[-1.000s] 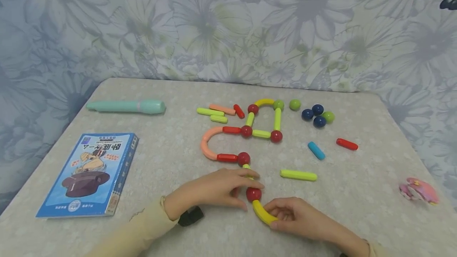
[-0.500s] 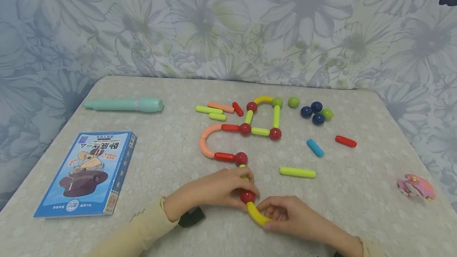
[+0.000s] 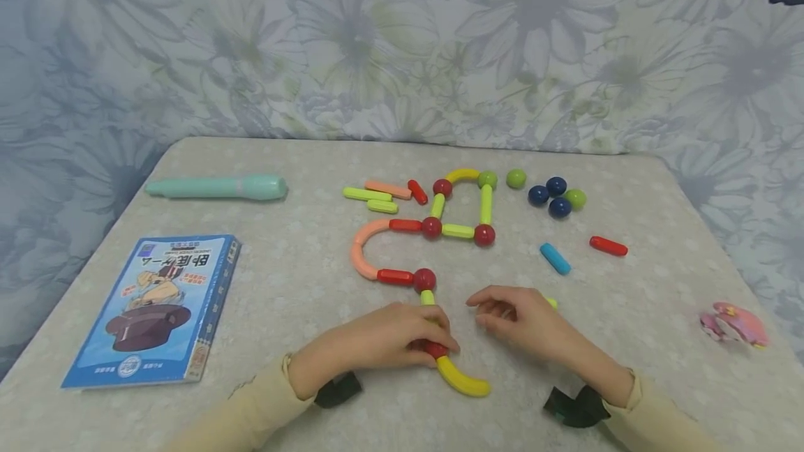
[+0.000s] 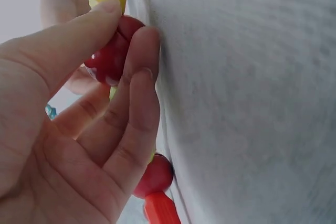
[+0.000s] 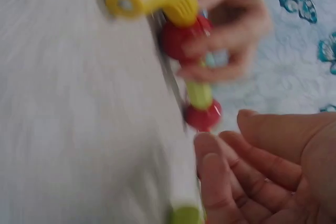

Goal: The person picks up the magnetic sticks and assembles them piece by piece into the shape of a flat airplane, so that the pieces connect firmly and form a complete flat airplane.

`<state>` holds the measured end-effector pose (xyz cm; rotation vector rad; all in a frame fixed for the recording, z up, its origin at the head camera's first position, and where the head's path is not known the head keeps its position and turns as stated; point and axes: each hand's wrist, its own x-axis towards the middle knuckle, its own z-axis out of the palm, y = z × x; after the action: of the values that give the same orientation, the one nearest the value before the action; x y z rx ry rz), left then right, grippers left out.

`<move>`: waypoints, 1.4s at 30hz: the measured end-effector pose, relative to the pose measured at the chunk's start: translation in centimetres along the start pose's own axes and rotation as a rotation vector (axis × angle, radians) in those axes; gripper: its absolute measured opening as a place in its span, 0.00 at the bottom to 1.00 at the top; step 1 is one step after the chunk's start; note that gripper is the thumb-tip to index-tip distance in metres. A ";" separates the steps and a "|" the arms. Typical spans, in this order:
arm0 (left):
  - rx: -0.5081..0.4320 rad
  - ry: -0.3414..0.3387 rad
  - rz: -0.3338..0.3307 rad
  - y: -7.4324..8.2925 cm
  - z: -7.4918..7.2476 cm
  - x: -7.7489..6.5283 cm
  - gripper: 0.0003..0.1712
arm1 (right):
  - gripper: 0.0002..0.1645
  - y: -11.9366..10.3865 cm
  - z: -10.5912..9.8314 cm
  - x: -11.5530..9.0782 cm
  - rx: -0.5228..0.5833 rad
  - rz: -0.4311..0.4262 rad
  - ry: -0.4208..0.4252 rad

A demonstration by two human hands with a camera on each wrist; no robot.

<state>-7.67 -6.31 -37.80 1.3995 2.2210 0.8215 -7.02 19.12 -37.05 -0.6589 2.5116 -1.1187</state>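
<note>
My left hand (image 3: 392, 335) pinches a red ball (image 4: 107, 59) between thumb and fingers. Attached to that ball, a curved yellow stick (image 3: 463, 380) points towards the front right of the table. From its other side a lime stick (image 3: 428, 298), partly under my fingers, leads up to another red ball (image 3: 424, 280). That ball joins a chain of red sticks and a curved peach stick (image 3: 361, 250). My right hand (image 3: 530, 319) is off the yellow stick, fingers loosely bent with nothing in them. It mostly hides a loose lime stick (image 3: 553, 303) in the head view.
A closed figure of sticks and balls tops the chain, with a red corner ball (image 3: 484, 235). Loose blue balls (image 3: 560, 208), a blue stick (image 3: 555, 259) and a red stick (image 3: 608, 246) lie right. A boxed game (image 3: 151, 312), mint tube (image 3: 216, 187) and pink trinket (image 3: 735, 325) lie around.
My right hand has let go of the curved yellow stick and moved up and right. My left fingers have closed round the red ball, which shifted slightly left.
</note>
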 end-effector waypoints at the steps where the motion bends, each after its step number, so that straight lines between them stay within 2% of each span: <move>1: 0.008 -0.008 0.005 0.2 0.1 0.0 0.17 | 0.12 0.2 -0.4 -0.4 -0.006 0.011 0.030; 6: 0.065 -0.046 -0.004 1.1 0.1 0.1 0.15 | 0.14 2.0 -2.8 -2.6 -0.098 0.043 0.210; 9: 0.091 -0.039 -0.019 1.3 0.2 0.2 0.14 | 0.15 3.3 -3.9 -3.5 -0.184 0.038 0.314; 11: 0.092 -0.030 -0.024 1.3 0.3 0.2 0.13 | 0.15 3.9 -4.3 -3.7 -0.219 0.037 0.351; 14: 0.075 -0.018 -0.024 1.2 0.5 0.1 0.13 | 0.16 4.3 -4.3 -3.7 -0.229 0.030 0.339; 20: 0.011 -0.002 -0.016 0.8 0.6 -0.1 0.13 | 0.18 3.8 -3.4 -3.0 -0.281 0.012 0.241; 25: -0.007 0.002 -0.013 0.7 0.7 -0.2 0.13 | 0.17 3.8 -3.5 -1.6 -0.289 0.013 0.238; 29: -0.025 0.007 -0.016 0.6 0.7 -0.3 0.13 | 0.15 4.8 -5.2 0.5 -0.252 0.025 0.303; 34: -0.042 0.009 -0.018 0.4 0.7 -0.4 0.13 | 0.16 7.7 -9.1 2.8 -0.257 0.097 0.496; 36: -0.048 0.008 -0.020 0.3 0.7 -0.5 0.13 | 0.18 8.7 -10.6 3.6 -0.244 0.129 0.538; 39: -0.054 0.006 -0.020 0.3 0.7 -0.5 0.13 | 0.19 9.8 -12.0 4.4 -0.250 0.176 0.519; 42: -0.069 0.004 -0.023 0.4 0.6 -0.5 0.13 | 0.20 10.4 -12.4 5.0 -0.285 0.217 0.442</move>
<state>-6.84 -6.43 -38.02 1.3394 2.1864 0.8849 -19.80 30.19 -37.43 -0.2038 3.0644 -0.9149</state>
